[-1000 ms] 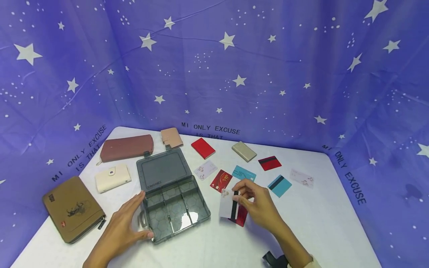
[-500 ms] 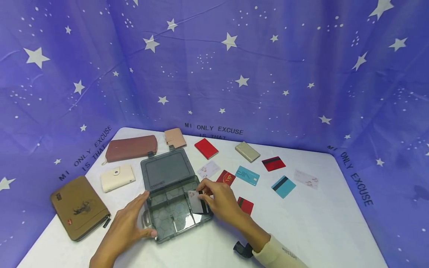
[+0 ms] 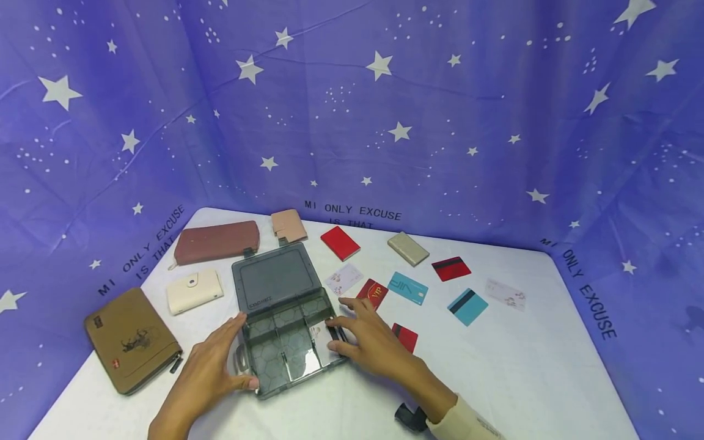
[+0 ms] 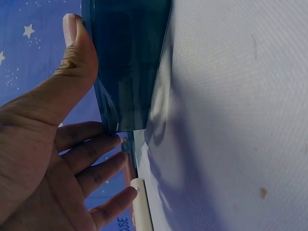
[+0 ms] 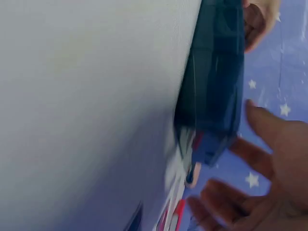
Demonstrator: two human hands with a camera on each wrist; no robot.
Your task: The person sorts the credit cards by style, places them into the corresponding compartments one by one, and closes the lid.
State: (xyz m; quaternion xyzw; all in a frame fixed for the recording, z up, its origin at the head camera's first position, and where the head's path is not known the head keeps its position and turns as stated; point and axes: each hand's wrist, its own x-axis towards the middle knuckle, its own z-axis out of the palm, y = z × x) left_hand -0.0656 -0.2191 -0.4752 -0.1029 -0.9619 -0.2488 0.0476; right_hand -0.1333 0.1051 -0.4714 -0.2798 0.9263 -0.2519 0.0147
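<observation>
A grey see-through divided box lies with its lid folded back. My left hand rests at its left end, thumb by the front corner and fingers along the side; in the left wrist view thumb and fingertips touch the box wall. A white card with a black stripe lies in the right front compartment, partly covered by my right hand. That hand's fingers are spread loosely over the right wall, and in the right wrist view the hand pinches nothing.
Several cards lie right of the box, among them a red VIP card, a blue card and a red striped card. Wallets, including a brown zip case and a cream one, lie left. A red booklet lies behind.
My right hand has carried the white striped card leftward into the box's right front compartment and let go of it, uncovering a red striped card. The left hand has stayed at the box.
</observation>
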